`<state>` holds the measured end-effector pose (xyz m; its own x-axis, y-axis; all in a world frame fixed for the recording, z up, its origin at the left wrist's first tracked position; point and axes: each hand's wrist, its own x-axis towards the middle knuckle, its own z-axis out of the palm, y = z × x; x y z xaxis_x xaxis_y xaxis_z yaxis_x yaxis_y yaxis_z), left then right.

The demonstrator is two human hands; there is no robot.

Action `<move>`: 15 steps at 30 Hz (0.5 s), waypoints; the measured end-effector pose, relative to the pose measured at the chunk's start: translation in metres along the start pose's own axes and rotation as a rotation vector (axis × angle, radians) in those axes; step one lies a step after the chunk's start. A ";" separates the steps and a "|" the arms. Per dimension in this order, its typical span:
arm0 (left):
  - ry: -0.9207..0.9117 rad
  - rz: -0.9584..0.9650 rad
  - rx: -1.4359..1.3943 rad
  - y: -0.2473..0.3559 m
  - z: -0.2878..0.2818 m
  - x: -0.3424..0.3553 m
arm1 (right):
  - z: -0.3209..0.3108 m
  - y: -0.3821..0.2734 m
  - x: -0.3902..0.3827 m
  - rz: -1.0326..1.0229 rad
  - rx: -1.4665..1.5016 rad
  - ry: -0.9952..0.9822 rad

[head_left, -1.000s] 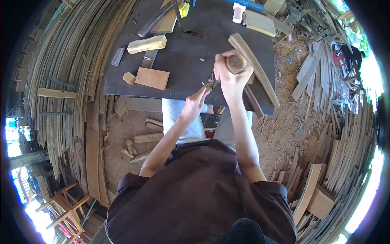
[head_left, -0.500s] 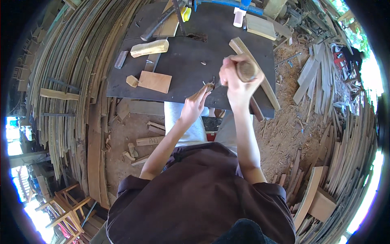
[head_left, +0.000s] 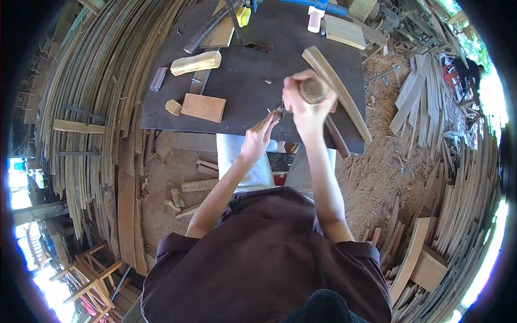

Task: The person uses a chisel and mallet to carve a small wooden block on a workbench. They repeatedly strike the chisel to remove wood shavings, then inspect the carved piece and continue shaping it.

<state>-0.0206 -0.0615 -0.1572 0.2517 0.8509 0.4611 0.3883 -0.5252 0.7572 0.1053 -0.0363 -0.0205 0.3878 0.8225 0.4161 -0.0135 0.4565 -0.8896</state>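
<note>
My left hand (head_left: 257, 141) is at the near edge of the dark tabletop (head_left: 242, 81). Its fingers close on a small brown wooden piece (head_left: 276, 113), mostly hidden by the fingers, with thin nail-like metal bits sticking up beside it. My right hand (head_left: 307, 110) is just right of it, wrapped around a tool with a thick round wooden handle (head_left: 312, 90), seen end-on and slightly blurred. A bit of grey metal shows between this hand and the small piece; the rest of the tool is hidden.
Left on the table lie a rectangular wooden block (head_left: 203, 107), a pale curved block (head_left: 196, 63) and a small wooden knob (head_left: 173, 107). A long wooden strip (head_left: 342, 97) runs along the right side. A white bottle (head_left: 315, 20) stands at the back. Stacked planks (head_left: 91, 107) flank the table.
My right hand has moved left with the wooden-handled tool, nearer my left hand. My left hand has stayed nearly in place.
</note>
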 end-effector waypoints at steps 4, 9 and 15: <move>0.002 -0.025 0.014 -0.016 0.007 -0.005 | -0.002 0.005 0.002 0.110 0.101 -0.002; -0.045 -0.010 0.150 -0.010 -0.006 0.004 | 0.001 0.006 0.009 0.101 0.061 -0.070; 0.127 0.056 -0.212 0.023 -0.021 0.044 | 0.002 0.001 0.012 0.139 0.049 -0.125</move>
<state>-0.0189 -0.0363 -0.1100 0.1489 0.8222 0.5494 0.1785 -0.5689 0.8028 0.1081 -0.0253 -0.0165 0.2614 0.9131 0.3129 -0.1050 0.3492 -0.9312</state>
